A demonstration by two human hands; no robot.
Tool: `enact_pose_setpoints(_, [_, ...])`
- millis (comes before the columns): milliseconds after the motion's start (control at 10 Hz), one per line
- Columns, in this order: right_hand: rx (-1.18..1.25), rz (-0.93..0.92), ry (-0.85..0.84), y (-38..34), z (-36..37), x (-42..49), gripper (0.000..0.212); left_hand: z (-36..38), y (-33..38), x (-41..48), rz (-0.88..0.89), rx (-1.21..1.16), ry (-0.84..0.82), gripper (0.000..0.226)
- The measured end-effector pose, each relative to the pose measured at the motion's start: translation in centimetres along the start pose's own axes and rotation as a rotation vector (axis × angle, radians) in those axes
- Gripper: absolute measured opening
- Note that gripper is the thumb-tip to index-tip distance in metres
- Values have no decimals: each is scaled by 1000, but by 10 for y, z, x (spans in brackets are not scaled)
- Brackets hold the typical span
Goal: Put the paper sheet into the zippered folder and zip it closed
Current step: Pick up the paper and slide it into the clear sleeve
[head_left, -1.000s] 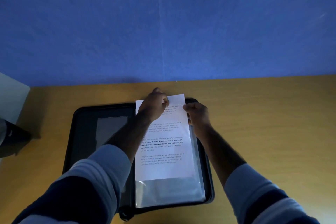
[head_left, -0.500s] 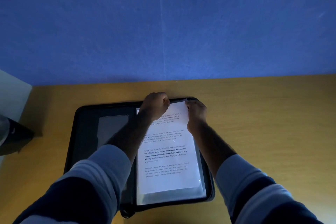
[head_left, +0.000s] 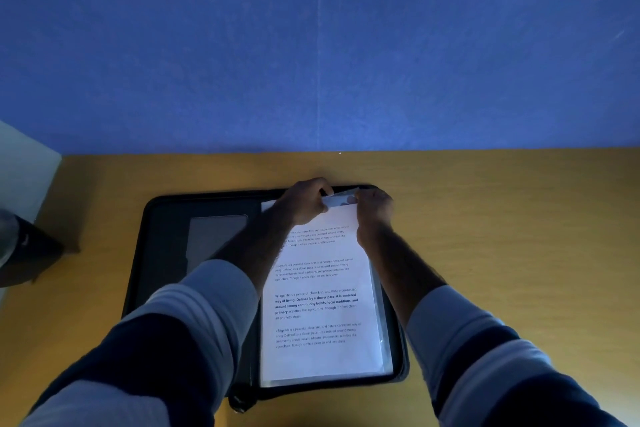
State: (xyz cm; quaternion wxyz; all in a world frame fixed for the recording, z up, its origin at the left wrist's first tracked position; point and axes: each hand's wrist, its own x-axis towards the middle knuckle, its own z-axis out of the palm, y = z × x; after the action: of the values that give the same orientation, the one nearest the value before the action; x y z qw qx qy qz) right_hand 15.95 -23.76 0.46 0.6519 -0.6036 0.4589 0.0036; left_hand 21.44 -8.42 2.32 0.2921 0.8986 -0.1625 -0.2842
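Observation:
A black zippered folder [head_left: 162, 253] lies open and flat on the wooden desk. A white printed paper sheet [head_left: 318, 315] sits inside a clear plastic sleeve [head_left: 387, 354] on the folder's right half. My left hand [head_left: 304, 201] and my right hand [head_left: 374, 208] meet at the far top edge of the sleeve, both pinching the sleeve's top lip just above the sheet. The zipper pull [head_left: 239, 400] hangs at the folder's near edge by the spine.
The yellow wooden desk [head_left: 502, 236] runs up to a blue wall [head_left: 318, 45]. A dark object [head_left: 24, 253] stands at the left edge of the desk beside a pale panel [head_left: 24, 170]. A grey pocket [head_left: 214, 239] shows on the folder's left half.
The sheet has slid toward me, down into the sleeve, and its top edge no longer sticks out past the folder. Both hands have come together at the sleeve's top edge.

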Motion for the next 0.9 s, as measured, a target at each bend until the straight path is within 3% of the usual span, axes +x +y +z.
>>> enact_pose_setpoints(100, [-33,-10,-26,4,-2,-1,10,7,3,1,47,62,24,32])
enact_pose_setpoints(200, [-110,-132,-12,2,-1,-2,20,19,5,-3,70,156,147,36])
enact_pose_setpoints(400, [-278,-202,45,2,-4,4,25,35,-18,-40,-73,209,419,62])
enact_pose_setpoints(700, [-521,-310,92,10,-2,2,27,109,-83,-154,-67,238,459,76])
enact_pose_setpoints(800, [-650,-436,88,13,-4,-13,31,121,-86,-162,-65,293,423,77])
enact_pose_setpoints(900, [-885,-556,62,27,-7,-30,50,121,-85,-161,-81,314,409,77])
